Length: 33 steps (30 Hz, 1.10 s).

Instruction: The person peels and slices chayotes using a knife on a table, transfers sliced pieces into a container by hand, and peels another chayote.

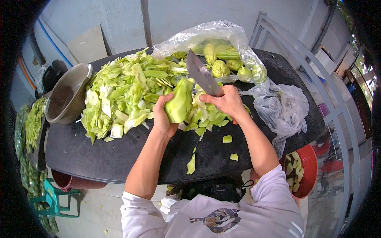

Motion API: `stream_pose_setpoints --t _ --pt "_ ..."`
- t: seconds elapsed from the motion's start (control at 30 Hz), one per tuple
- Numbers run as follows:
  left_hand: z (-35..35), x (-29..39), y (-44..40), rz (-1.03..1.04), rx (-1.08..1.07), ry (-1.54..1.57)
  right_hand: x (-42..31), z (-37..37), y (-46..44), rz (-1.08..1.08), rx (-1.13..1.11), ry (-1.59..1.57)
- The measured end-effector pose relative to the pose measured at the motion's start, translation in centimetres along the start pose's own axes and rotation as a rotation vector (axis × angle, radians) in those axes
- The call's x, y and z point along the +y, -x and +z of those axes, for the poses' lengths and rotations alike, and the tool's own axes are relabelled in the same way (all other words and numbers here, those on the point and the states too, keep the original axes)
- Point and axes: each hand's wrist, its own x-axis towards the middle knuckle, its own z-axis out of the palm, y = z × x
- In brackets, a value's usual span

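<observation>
A pale green, peeled chayote (178, 102) stands upright in my left hand (162, 115), its fingers wrapped round the lower left side. My right hand (227, 102) grips a broad-bladed knife (201, 74), whose blade points up and to the left, behind and to the right of the chayote. Blade and chayote look apart. A large heap of green peelings (127, 89) spreads over the black table (119, 158) to the left and behind my hands. Several unpeeled chayotes (220, 68) lie in a clear plastic bag (194, 37) at the back.
A grey basin (67, 95) rests at the table's left end. Crumpled clear plastic (281, 105) lies on the right. Below are a red tub (307, 170) with cut pale pieces and a green stool (59, 198). A metal railing (317, 67) runs along the right.
</observation>
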Motion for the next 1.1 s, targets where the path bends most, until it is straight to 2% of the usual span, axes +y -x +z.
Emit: stream_pose_setpoints --t 0.1,0.17,0.3,0.47,0.57,1.1 --pt "0.0 0.0 0.0 0.000 -0.001 -0.005 -0.1 -0.1 0.0 -0.021 0.001 0.083" --pt "0.1 0.0 0.0 0.007 0.004 0.003 1.3 0.4 -0.5 0.103 0.031 -0.084" --pt "0.1 -0.1 -0.1 0.001 0.021 0.008 1.6 0.4 -0.7 0.143 0.045 -0.097" --pt "0.2 -0.1 0.0 0.007 0.018 0.009 1.4 0.2 -0.7 0.102 -0.019 0.079" --pt "0.2 0.1 0.3 -0.022 -0.001 0.051 -0.2 -0.2 0.1 0.009 0.018 0.039" --pt "0.3 0.1 0.2 0.008 0.041 0.005 1.3 0.4 -0.5 -0.007 0.007 0.004"
